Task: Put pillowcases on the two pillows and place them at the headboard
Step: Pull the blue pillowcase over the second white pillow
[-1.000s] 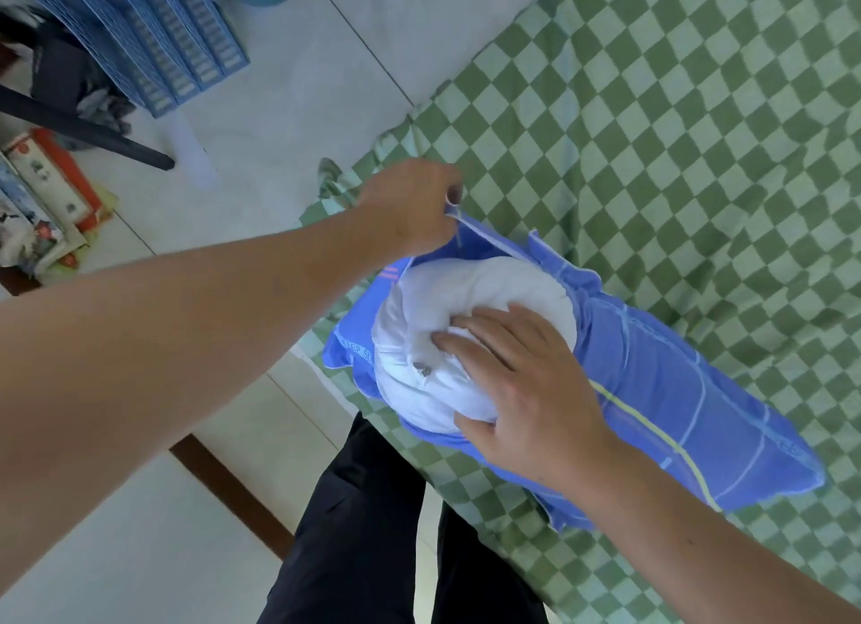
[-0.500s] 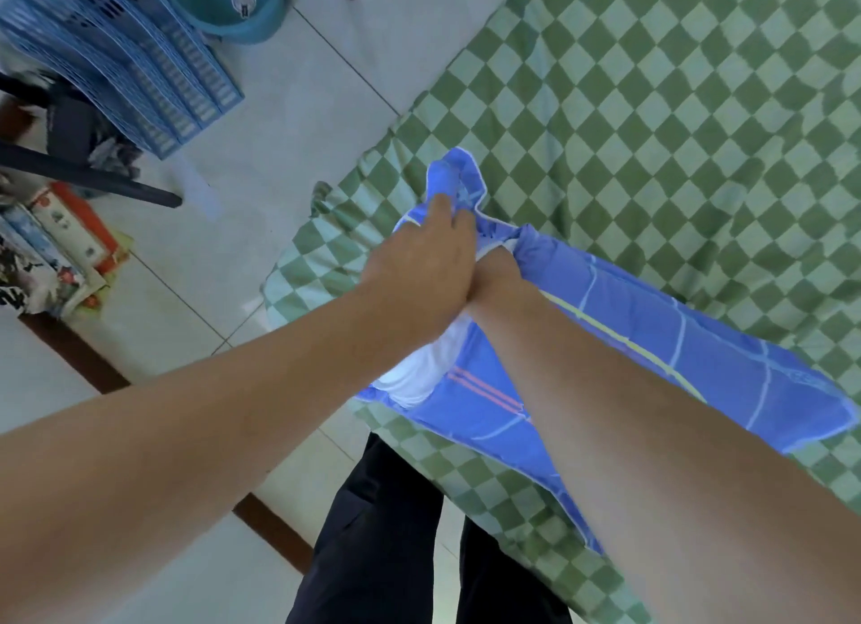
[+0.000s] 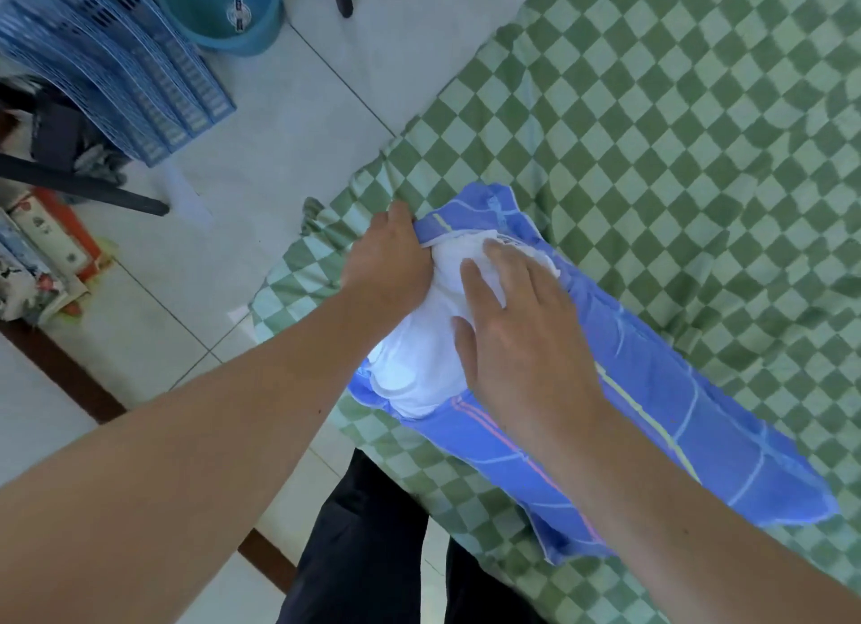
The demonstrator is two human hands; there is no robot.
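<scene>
A white pillow (image 3: 419, 358) lies mostly inside a blue checked pillowcase (image 3: 671, 414) on the corner of the bed. Its white end bulges out of the case's open mouth, toward the bed's edge. My left hand (image 3: 386, 265) grips the far rim of the pillowcase opening at the pillow's end. My right hand (image 3: 517, 330) rests flat on the exposed white pillow, fingers spread, pressing it. Only one pillow is in view; no headboard shows.
The bed wears a green checkered sheet (image 3: 675, 134) bunched at its corner. On the tiled floor to the left stand blue plastic crates (image 3: 116, 64), a teal bucket (image 3: 223, 13), a black bar (image 3: 84, 190) and some boxes (image 3: 42, 246). My dark trousers (image 3: 372, 544) press against the bed's edge.
Half a second ago both hands were bunched together at the case's mouth, pulling it over the pillow. Now the right hand lies open on the white end while the left still holds the rim.
</scene>
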